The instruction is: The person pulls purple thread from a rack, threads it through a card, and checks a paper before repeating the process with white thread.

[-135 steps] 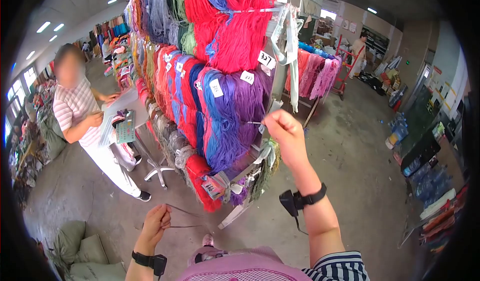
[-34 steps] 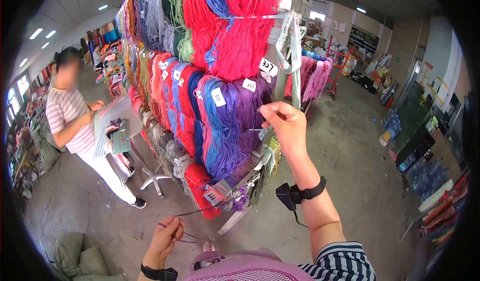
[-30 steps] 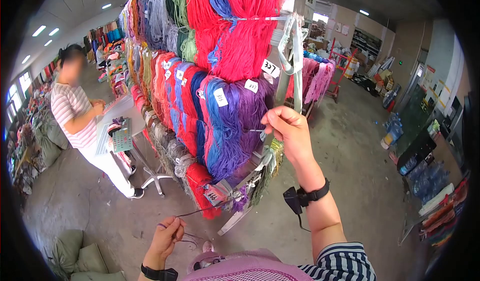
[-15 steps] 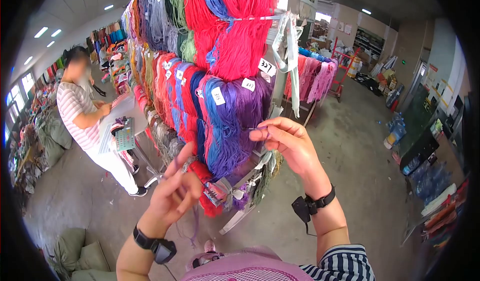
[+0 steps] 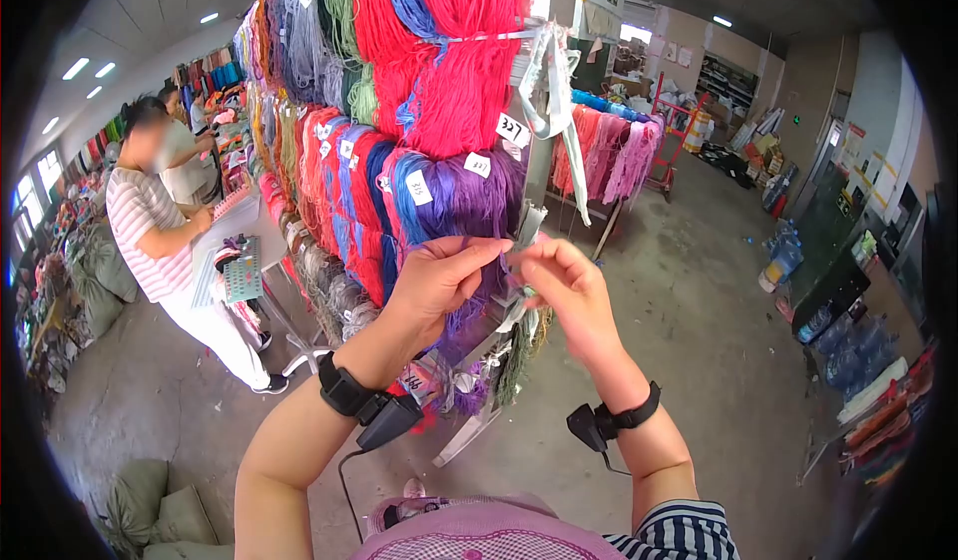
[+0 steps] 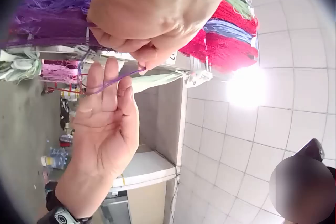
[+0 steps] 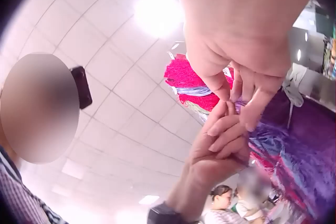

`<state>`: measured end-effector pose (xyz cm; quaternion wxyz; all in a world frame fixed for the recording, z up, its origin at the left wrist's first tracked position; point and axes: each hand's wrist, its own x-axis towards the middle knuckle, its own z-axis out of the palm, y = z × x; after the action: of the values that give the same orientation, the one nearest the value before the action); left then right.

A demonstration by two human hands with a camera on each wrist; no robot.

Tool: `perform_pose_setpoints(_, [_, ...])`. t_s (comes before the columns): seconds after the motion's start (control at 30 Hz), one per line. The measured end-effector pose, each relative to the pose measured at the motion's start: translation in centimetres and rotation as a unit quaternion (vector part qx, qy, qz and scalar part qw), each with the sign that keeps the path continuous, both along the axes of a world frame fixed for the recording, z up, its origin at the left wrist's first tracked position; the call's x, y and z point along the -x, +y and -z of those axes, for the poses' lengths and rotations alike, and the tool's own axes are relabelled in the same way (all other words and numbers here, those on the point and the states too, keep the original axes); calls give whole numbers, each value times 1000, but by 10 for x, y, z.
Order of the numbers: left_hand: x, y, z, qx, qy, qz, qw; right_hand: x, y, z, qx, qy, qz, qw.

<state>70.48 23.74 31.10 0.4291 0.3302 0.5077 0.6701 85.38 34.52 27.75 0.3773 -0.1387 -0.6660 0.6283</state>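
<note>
In front of purple yarn skeins point(image 5: 489, 196) on the rack, both hands meet at chest height. My left hand point(image 5: 439, 282) pinches a thin purple strand point(image 6: 116, 80) between thumb and forefinger. The strand crosses the fingers of my right hand point(image 6: 104, 134), whose thumb lies against it, palm turned up. In the right wrist view, the fingertips of my left hand point(image 7: 218, 153) touch or nearly touch those of my right hand point(image 7: 241, 50), which hides most of the strand there. White tags point(image 5: 417, 187) hang on the skeins.
Red skeins point(image 5: 464, 91) hang above, and a pale cloth strip point(image 5: 559, 111) is tied to the rack post. At left, a person in a striped shirt point(image 5: 150, 221) stands by a small table point(image 5: 267, 239). Sacks point(image 5: 180, 515) lie at lower left, bottles point(image 5: 781, 261) at right.
My left hand has risen from low at the left to meet my right hand, bringing the strand up. The right hand stays near the rack post. Another person now shows behind the striped-shirted one.
</note>
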Motion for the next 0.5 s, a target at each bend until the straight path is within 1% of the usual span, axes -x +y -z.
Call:
perform_pose_setpoints(0.03, [0,2,3,1,2,1,1000,5,5,0,1,2,1,1000])
perform_pose_setpoints(0.1, [1,9,13,-5,73,-15,997,15,16,1,-72,41,-16,996])
perform_pose_setpoints(0.13, [4,10,16,-3,75,-14,997,19,20,3,3,41,-55,998])
perform_pose_setpoints(0.17, [6,10,19,-4,82,-12,997,22,22,3,6,42,-55,998])
perform_pose_setpoints(0.23, [8,10,20,-8,89,-13,996,28,24,0,59,58,-104,991])
perform_pose_setpoints(0.4, [6,6,20,-31,96,-34,994,29,25,-1,95,54,-120,987])
perform_pose_setpoints(0.5, [10,8,25,-20,94,-37,995,28,23,-1,108,53,-120,986])
